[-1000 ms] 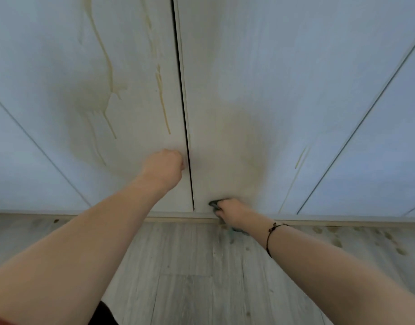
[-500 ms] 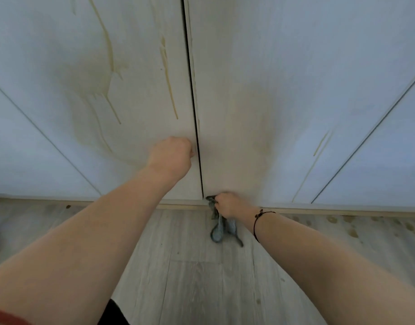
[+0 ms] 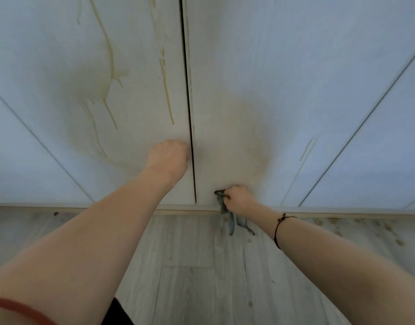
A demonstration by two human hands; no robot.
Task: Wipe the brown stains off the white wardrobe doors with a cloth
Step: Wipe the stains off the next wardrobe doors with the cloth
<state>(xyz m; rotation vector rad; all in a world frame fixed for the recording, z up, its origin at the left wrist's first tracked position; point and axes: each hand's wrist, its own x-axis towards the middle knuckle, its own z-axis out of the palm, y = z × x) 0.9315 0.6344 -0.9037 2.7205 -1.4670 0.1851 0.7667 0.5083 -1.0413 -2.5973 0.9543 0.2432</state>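
Two white wardrobe doors fill the view, split by a dark gap. The left door (image 3: 61,66) carries brown drip streaks (image 3: 109,57) and a faint smear. On the right door (image 3: 295,66) there is a dull brownish patch (image 3: 246,137) and thin streaks (image 3: 307,146). My left hand (image 3: 169,158) is curled into a fist against the left door's edge, next to the gap. My right hand (image 3: 239,199) grips a grey cloth (image 3: 230,221) low on the right door, near its bottom edge. The cloth's ends hang down over the floor.
A pale wood-grain floor (image 3: 190,266) runs below the doors, with brown spots (image 3: 389,228) at the right near the plinth. Further door panels (image 3: 389,160) flank both sides.
My right hand with the cloth has shifted slightly right and up along the bottom of the right door, and more of the cloth now hangs below it. My left hand has stayed on the door edge.
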